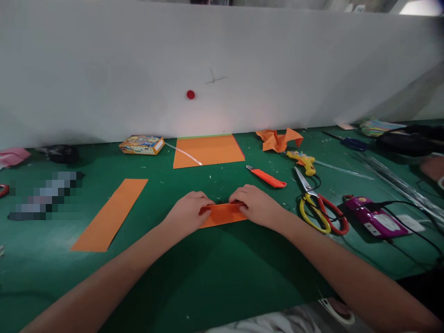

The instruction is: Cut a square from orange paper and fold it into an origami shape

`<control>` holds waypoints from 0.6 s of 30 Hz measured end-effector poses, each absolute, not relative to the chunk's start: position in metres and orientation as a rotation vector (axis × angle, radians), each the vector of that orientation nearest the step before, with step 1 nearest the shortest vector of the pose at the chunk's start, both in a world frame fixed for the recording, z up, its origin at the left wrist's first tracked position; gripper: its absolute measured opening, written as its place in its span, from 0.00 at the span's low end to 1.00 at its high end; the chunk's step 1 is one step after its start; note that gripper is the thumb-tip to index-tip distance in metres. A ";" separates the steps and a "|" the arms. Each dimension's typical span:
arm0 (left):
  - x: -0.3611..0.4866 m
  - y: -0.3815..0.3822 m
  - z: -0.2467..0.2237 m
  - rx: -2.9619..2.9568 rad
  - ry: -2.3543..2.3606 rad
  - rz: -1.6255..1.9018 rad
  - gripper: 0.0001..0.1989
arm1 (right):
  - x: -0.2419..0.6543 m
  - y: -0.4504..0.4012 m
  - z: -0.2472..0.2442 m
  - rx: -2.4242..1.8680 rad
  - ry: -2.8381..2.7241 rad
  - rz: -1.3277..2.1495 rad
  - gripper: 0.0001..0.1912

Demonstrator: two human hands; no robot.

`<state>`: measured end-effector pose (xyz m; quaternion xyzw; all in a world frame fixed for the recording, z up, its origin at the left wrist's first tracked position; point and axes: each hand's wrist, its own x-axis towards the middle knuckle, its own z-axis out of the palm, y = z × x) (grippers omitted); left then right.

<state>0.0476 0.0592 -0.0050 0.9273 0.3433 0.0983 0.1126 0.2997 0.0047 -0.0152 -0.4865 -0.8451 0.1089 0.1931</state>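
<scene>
A small piece of orange paper (225, 214) lies near the middle of the green table, its far edge curled or folded up. My left hand (189, 210) grips its left end with the fingers bent over the paper. At the right end, my right hand (258, 206) pinches the same sheet between thumb and fingers. The fingertips of both hands are partly hidden behind the raised fold. To the left rests a long orange paper strip (111, 215), flat and apart from my hands. An orange utility knife (267, 177) is just beyond my right hand.
Scissors (315, 208) with red and yellow handles lie right of my right arm, near a purple power strip (376, 217) with black cables. Behind are a yellow glue gun (301, 162), crumpled orange paper (279, 139), stacked orange sheets (210, 151) and a small box (142, 144). A white wall (121, 69) bounds the table.
</scene>
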 end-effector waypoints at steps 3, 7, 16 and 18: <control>0.047 0.052 -0.004 2.808 0.989 0.233 0.18 | 0.298 0.001 -0.014 -1.383 -2.426 0.270 0.21; 0.045 0.031 -0.002 2.905 0.955 0.179 0.21 | 0.297 -0.011 -0.008 -1.396 -2.547 0.184 0.18; 0.040 0.010 -0.006 3.040 0.960 0.163 0.22 | 0.291 -0.030 0.013 -1.506 -2.672 0.201 0.17; 0.040 0.010 -0.011 3.086 0.943 0.144 0.20 | 0.293 -0.031 0.015 -1.523 -2.676 0.236 0.18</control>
